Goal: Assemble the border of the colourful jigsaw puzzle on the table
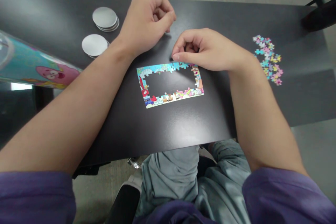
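Note:
A rectangular frame of joined jigsaw puzzle pieces (144, 91) lies on the dark table, with bare tabletop inside its border. Just past its top edge, my right hand (203, 49) is closed, thumb and forefinger together; whatever they may pinch is hidden. The heel of this hand covers part of the frame's top right side. My left hand (149, 21) hovers or rests farther up the table, fingers curled in and thumb against the forefinger, with nothing visible in it. Neither hand appears to touch the other.
Loose puzzle pieces (267, 56) are heaped at the right, partly behind my right forearm. Two stacks of round white discs, one upper (104, 17) and one lower (94, 44), stand at the left. A colourful cartoon-printed container (49, 66) is beside my left forearm. The table's front edge is near my knees.

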The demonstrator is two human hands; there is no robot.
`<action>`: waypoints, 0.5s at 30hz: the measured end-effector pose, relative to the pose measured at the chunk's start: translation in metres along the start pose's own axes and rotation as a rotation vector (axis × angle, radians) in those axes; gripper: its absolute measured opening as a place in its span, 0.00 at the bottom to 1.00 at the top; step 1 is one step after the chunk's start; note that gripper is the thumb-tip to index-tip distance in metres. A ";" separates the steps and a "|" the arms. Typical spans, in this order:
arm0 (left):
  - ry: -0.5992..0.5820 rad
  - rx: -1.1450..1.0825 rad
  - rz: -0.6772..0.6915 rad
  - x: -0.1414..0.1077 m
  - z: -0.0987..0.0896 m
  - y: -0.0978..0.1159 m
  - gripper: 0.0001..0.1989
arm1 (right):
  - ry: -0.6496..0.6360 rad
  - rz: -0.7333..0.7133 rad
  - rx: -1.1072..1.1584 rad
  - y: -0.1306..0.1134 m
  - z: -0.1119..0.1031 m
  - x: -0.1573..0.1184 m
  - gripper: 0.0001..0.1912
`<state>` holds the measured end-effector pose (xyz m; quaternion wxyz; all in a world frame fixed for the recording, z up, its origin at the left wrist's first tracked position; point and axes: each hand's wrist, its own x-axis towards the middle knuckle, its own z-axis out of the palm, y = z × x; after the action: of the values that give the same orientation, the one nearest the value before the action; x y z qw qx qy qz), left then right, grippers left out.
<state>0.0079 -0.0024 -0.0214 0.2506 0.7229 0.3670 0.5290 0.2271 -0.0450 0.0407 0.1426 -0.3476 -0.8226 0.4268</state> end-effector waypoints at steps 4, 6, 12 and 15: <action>0.024 0.014 0.078 0.001 0.001 -0.011 0.09 | -0.014 0.012 0.093 0.005 0.000 0.001 0.06; 0.009 0.041 0.073 0.003 0.002 -0.015 0.08 | -0.019 -0.002 0.104 0.005 0.001 0.002 0.04; 0.028 0.044 0.093 0.003 0.003 -0.013 0.11 | -0.016 -0.044 0.090 0.005 0.004 0.003 0.04; 0.061 -0.007 0.106 -0.001 0.003 -0.006 0.15 | -0.031 -0.043 0.070 0.006 0.004 0.004 0.08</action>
<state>0.0087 0.0007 -0.0272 0.2137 0.7240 0.3340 0.5645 0.2252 -0.0421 0.0335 0.1508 -0.3181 -0.8165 0.4576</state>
